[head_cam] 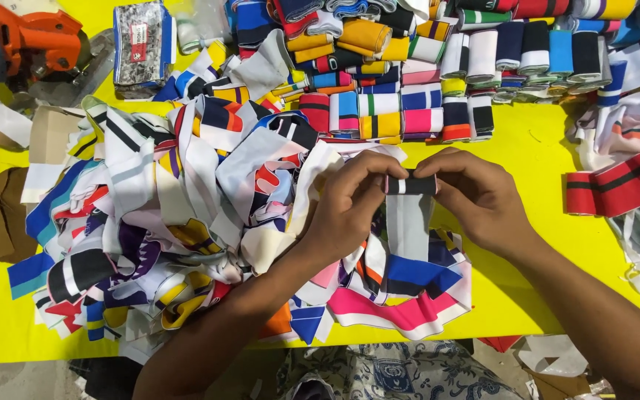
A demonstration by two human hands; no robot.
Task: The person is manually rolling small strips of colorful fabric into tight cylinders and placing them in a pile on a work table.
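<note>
A black-and-white striped fabric strip (411,185) is pinched at both ends between the left hand (350,204) and right hand (475,196). Many folded colourful fabric rolls (438,81) are already lined up; a large loose pile of fabric strips (187,215) is left unsorted.

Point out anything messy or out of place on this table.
The loose fabric pile sprawls over the yellow table's front edge, unlike the folded strips lined up at the back. Both hands pinch a black-and-white strip. Nothing looks damaged.

A single head-worn camera looked almost straight down from close above the yellow surface (527,148). It faced away from the wearer, whose forearms entered from the bottom edge, the hands (350,204) near the centre.
</note>
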